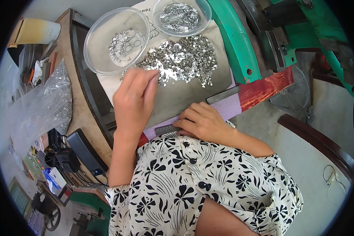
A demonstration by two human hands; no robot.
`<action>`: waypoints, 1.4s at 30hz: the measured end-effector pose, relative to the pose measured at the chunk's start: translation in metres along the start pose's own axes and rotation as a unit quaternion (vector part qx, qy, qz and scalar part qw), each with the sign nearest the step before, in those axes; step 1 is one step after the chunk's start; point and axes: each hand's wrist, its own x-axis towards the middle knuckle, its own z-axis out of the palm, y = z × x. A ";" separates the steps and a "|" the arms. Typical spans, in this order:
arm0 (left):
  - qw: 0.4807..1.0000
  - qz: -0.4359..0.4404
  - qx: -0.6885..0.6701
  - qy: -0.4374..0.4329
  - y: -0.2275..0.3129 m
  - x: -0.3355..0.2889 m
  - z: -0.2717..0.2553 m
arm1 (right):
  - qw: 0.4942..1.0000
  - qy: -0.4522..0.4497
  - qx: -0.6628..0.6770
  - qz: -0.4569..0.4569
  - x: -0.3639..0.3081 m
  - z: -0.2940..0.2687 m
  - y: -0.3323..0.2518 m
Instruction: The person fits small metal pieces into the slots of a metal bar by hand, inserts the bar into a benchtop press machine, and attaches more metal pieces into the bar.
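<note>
Metal bits (198, 55) likely light, stiff, slippery — pinch by edges; left hand (134, 93) pinched closed, right hand (202, 122) half-curled — can't tell if either holds anything.

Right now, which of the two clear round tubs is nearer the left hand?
The left tub, only partly covered inside by small silvery bits; the right tub, heaped with slender silvery pieces, sits farther from the left hand.
</note>
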 end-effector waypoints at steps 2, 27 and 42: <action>0.999 -0.039 0.000 -0.017 0.000 -0.022 -0.006 | 1.000 -0.006 -0.023 0.000 -0.001 0.002 -0.001; 0.986 -0.085 0.117 -0.085 0.000 -0.060 0.013 | 0.984 0.124 -0.094 0.086 0.063 -0.014 0.039; 0.986 -0.145 0.047 -0.064 -0.006 -0.064 0.015 | 0.995 0.094 0.021 0.040 0.009 -0.010 0.015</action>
